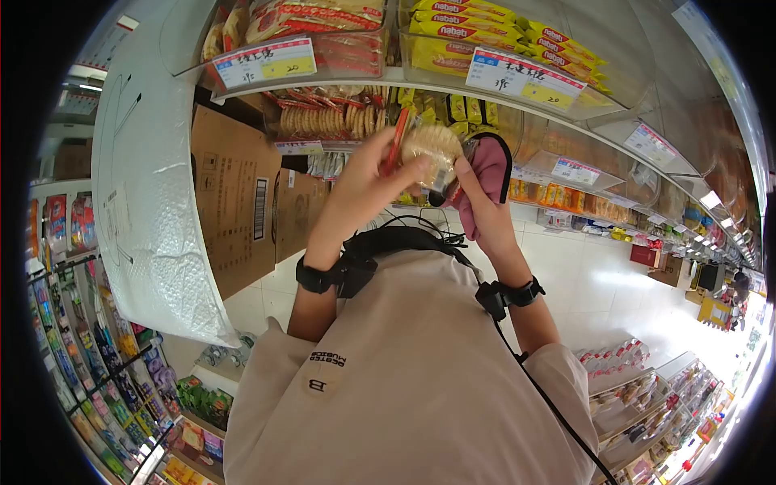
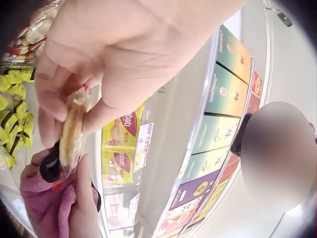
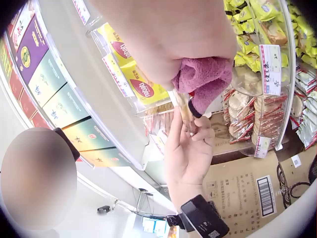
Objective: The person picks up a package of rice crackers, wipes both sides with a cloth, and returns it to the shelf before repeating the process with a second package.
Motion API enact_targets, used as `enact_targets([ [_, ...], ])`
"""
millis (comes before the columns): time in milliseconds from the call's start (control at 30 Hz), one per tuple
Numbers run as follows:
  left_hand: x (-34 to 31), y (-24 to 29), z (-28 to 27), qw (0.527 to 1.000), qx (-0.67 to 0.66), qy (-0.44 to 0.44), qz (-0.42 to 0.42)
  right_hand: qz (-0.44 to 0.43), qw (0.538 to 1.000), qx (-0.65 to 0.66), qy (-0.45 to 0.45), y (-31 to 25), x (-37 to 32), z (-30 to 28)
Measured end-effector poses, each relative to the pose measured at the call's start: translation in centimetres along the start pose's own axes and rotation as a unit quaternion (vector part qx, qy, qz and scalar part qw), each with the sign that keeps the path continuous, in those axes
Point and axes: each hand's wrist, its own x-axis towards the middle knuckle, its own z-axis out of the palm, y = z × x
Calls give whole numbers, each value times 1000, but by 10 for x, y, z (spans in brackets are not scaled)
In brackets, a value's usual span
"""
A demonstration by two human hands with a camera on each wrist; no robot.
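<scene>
Between my two hands is a round, pale cracker in a clear wrapper [image 1: 435, 155], its flat face showing in the head view. My left hand [image 1: 378, 176] pinches it between thumb and fingers; the left wrist view shows the packet edge-on [image 2: 73, 131]. In my right hand [image 1: 487, 212] is a pink cloth [image 1: 490, 166] with a black edge, bunched against the packet's right side. My right thumb lies along the packet's near edge. Seen from the right wrist, the cloth [image 3: 210, 82] hides much of the packet, with the left hand [image 3: 190, 153] beyond it.
Shelf bins ahead hold yellow wafer packs [image 1: 465, 32] and red-and-clear cracker packets [image 1: 315, 20], with price tags [image 1: 525, 77] along their fronts. More crackers [image 1: 331, 121] fill the lower tier. Cardboard boxes [image 1: 234, 190] stand at the left beside a white panel [image 1: 153, 202].
</scene>
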Motion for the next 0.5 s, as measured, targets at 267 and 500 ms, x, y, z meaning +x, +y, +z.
enact_targets([
  [267, -2, 10, -8, 994, -79, 68, 22, 2, 990, -106, -96, -17, -16, -7],
  [500, -1, 6, -1, 991, -90, 98, -8, 47, 997, -24, -63, -17, -21, -3],
])
